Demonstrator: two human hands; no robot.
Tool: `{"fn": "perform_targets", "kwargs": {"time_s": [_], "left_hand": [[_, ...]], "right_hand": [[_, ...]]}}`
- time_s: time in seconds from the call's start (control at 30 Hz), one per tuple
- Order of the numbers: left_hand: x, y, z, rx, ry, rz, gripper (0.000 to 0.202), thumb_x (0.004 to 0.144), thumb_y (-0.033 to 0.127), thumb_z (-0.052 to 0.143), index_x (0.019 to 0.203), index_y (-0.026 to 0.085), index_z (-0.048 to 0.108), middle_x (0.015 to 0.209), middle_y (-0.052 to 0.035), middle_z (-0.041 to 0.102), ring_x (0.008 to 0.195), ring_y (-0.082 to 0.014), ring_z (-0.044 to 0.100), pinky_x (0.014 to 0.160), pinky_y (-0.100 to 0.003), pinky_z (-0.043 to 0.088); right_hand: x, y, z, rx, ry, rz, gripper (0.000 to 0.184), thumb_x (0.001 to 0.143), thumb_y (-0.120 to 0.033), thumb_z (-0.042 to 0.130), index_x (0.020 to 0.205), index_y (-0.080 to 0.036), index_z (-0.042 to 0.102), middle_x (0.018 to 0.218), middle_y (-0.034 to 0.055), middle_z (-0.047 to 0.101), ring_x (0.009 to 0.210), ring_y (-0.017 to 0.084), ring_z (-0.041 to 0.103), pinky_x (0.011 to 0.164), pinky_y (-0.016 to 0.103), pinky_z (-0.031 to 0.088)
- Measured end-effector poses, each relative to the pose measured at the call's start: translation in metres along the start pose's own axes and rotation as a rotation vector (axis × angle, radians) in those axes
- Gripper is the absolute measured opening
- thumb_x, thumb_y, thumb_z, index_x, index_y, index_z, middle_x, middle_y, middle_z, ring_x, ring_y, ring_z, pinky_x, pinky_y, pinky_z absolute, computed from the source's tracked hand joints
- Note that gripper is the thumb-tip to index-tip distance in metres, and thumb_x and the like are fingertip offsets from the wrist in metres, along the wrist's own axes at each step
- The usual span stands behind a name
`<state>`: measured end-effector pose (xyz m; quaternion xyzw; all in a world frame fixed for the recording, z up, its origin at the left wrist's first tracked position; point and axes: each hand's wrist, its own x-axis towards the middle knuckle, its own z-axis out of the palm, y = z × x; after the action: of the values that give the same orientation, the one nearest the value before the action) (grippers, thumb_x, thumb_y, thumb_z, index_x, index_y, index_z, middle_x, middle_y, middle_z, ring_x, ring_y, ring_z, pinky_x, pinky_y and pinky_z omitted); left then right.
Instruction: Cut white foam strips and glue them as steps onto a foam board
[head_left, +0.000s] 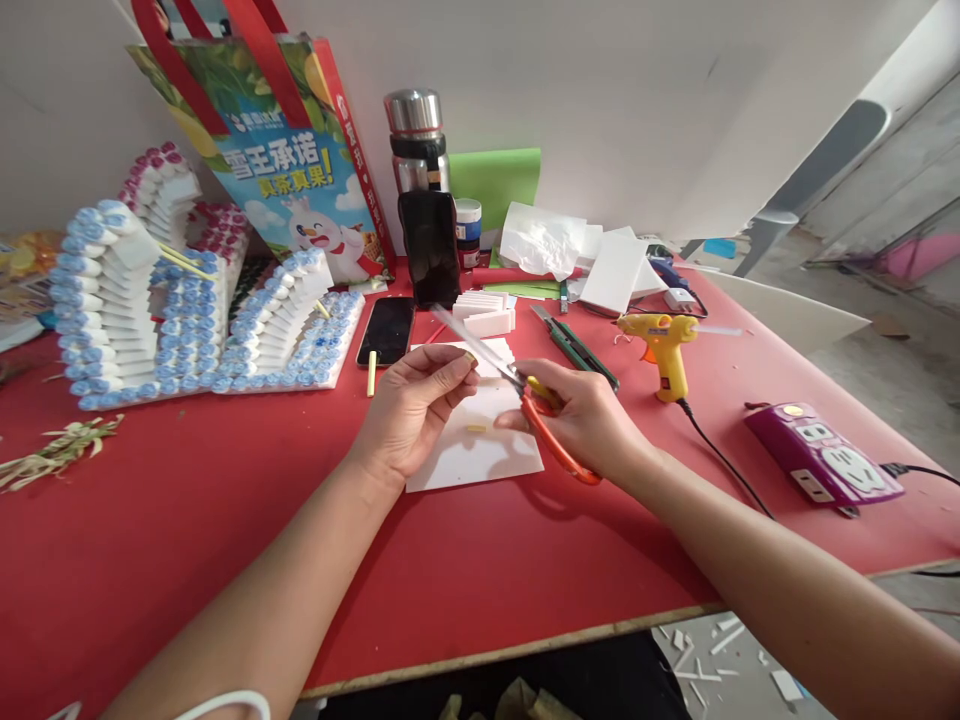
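My right hand (585, 405) is wrapped round the orange handles of a pair of scissors (551, 440), whose blades point up and left. Beside the blades, my left hand (424, 400) pinches a small yellow piece (470, 357) between thumb and fingers; most of it is hidden. Under both hands lies a white sheet (450, 462) on the red table. A short cut yellow piece (477, 428) rests on that sheet. Another yellow stick (371, 374) lies left of the hands, by a black phone (385, 330).
At the left stand blue-and-white models (187, 340) with stepped white inserts. Behind are a printed bag (292, 180), a steel flask (415, 140) and an upright black phone (428, 250). To the right lie a green cutter (577, 350), a yellow glue gun (664, 350) and a purple power strip (825, 455).
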<state>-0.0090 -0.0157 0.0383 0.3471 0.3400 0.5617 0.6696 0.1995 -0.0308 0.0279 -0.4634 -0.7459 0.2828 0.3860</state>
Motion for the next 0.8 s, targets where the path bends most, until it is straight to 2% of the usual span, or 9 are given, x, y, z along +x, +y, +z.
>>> {"fn": "perform_targets", "kwargs": {"time_s": [0.1, 0.2, 0.3, 0.43, 0.57, 0.67, 0.8], "left_hand": [[0.000, 0.001, -0.001, -0.026, -0.017, -0.023, 0.016, 0.073, 0.018, 0.088, 0.082, 0.014, 0.076, 0.082, -0.0018, 0.071, 0.070, -0.0076, 0.066, 0.071, -0.018, 0.056], [0.002, -0.001, -0.004, -0.052, -0.046, -0.062, 0.014, 0.078, 0.020, 0.085, 0.086, 0.014, 0.075, 0.084, -0.0013, 0.069, 0.071, -0.0069, 0.065, 0.068, -0.017, 0.055], [0.004, -0.003, -0.006, -0.040, -0.074, -0.081, 0.012, 0.082, 0.023, 0.082, 0.087, 0.014, 0.074, 0.083, -0.0002, 0.066, 0.068, -0.0057, 0.063, 0.066, -0.016, 0.054], [0.001, -0.006, -0.005, 0.145, -0.111, -0.014, 0.012, 0.083, 0.025, 0.081, 0.089, 0.017, 0.075, 0.077, 0.0005, 0.067, 0.066, -0.0072, 0.062, 0.066, -0.018, 0.053], [-0.006, -0.008, 0.003, 0.459, -0.173, 0.109, 0.012, 0.082, 0.025, 0.081, 0.089, 0.018, 0.075, 0.083, -0.0009, 0.070, 0.071, -0.0105, 0.064, 0.072, -0.023, 0.054], [-0.010, -0.009, 0.009, 0.586, -0.207, 0.168, 0.012, 0.083, 0.026, 0.080, 0.088, 0.017, 0.074, 0.090, -0.0020, 0.069, 0.077, -0.0118, 0.064, 0.072, -0.023, 0.054], [-0.011, -0.010, 0.012, 0.662, -0.226, 0.265, 0.010, 0.086, 0.025, 0.076, 0.089, 0.017, 0.072, 0.092, -0.0029, 0.068, 0.085, -0.0143, 0.066, 0.080, -0.026, 0.054]], "right_hand": [[0.003, 0.005, -0.004, 0.116, 0.121, 0.193, 0.047, 0.078, -0.063, 0.077, 0.102, -0.024, 0.068, 0.063, -0.0061, 0.037, 0.056, 0.011, 0.032, 0.049, 0.025, 0.028], [0.008, 0.010, -0.012, 0.121, 0.228, 0.243, 0.045, 0.076, -0.058, 0.081, 0.102, -0.024, 0.069, 0.061, -0.0068, 0.035, 0.054, 0.010, 0.030, 0.048, 0.025, 0.025], [0.010, 0.010, -0.016, 0.169, 0.252, 0.254, 0.041, 0.075, -0.051, 0.084, 0.103, -0.024, 0.070, 0.062, -0.0069, 0.036, 0.055, 0.010, 0.030, 0.049, 0.026, 0.024], [0.010, 0.005, -0.013, 0.433, 0.176, 0.268, 0.040, 0.077, -0.042, 0.085, 0.108, -0.024, 0.069, 0.064, -0.0072, 0.040, 0.055, 0.009, 0.036, 0.051, 0.026, 0.031], [0.011, 0.002, -0.009, 0.734, 0.020, 0.285, 0.049, 0.073, -0.031, 0.088, 0.116, -0.026, 0.065, 0.077, -0.0031, 0.062, 0.063, 0.012, 0.055, 0.055, 0.026, 0.043], [0.011, 0.000, -0.010, 0.819, -0.069, 0.332, 0.051, 0.070, -0.023, 0.089, 0.114, -0.025, 0.064, 0.083, -0.0014, 0.068, 0.061, 0.011, 0.056, 0.053, 0.026, 0.045], [0.011, -0.004, -0.011, 0.844, -0.124, 0.362, 0.051, 0.069, -0.018, 0.087, 0.114, -0.024, 0.065, 0.078, -0.0032, 0.066, 0.059, 0.011, 0.057, 0.051, 0.025, 0.045]]}}
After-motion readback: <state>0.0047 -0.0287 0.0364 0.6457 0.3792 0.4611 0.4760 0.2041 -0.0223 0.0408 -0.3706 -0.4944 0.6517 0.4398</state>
